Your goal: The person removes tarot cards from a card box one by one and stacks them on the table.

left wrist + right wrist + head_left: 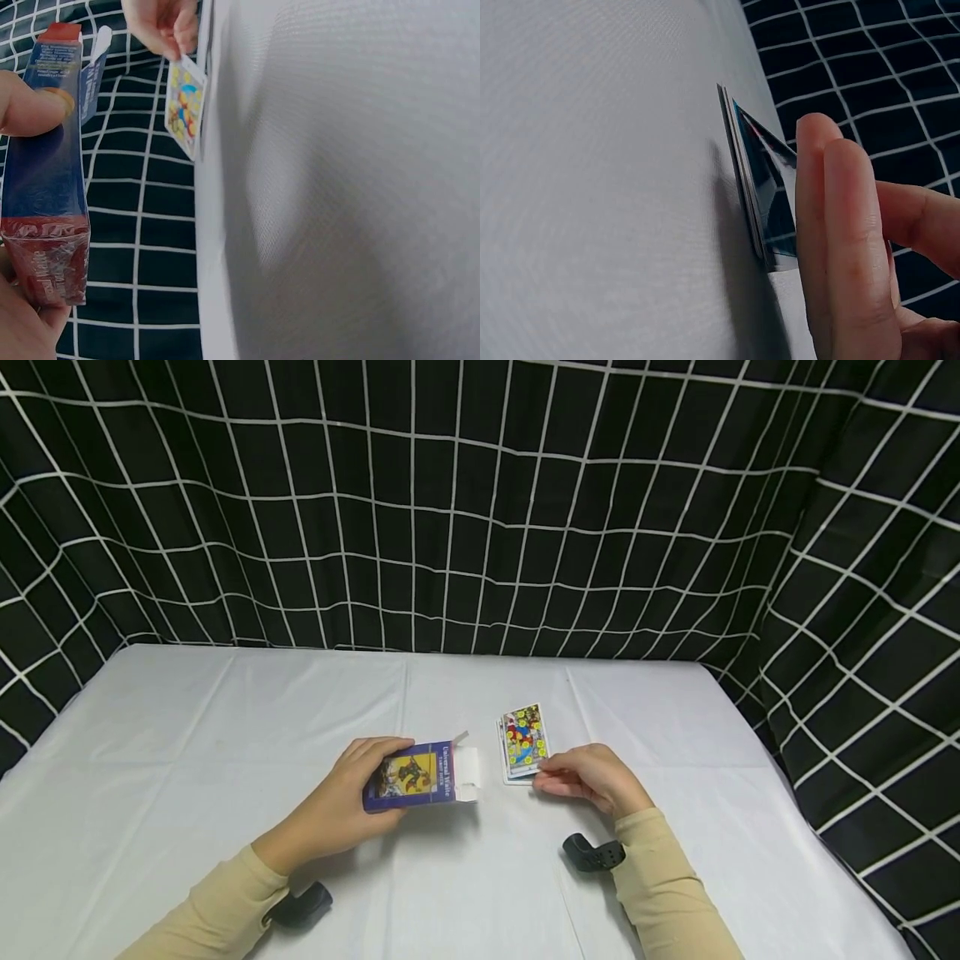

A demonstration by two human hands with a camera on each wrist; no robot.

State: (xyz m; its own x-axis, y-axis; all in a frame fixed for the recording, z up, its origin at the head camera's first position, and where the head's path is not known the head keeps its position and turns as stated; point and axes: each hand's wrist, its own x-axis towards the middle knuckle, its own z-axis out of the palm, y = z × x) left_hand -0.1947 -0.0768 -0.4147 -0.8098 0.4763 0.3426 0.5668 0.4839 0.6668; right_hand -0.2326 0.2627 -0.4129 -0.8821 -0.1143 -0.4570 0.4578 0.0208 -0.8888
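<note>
My left hand [330, 806] grips a blue tarot card box [408, 775] with a yellow picture on its front. The box is held above the table, its flap end [467, 772] open and turned to the right. In the left wrist view the thumb presses the narrow side of the box [49, 165]. Between thumb and fingers, my right hand [588, 775] pinches the near right edge of a colourful card [523, 739]. That card tilts up from a thin stack of cards [739, 184] lying on the cloth. The box's inside is hidden.
A white cloth covers the table [225, 735]. Black curtains with a white grid [450, 527] hang behind it and at the sides. Dark wrist-worn devices sit at the left cuff [300, 906] and the right cuff [592, 853], close to the tabletop.
</note>
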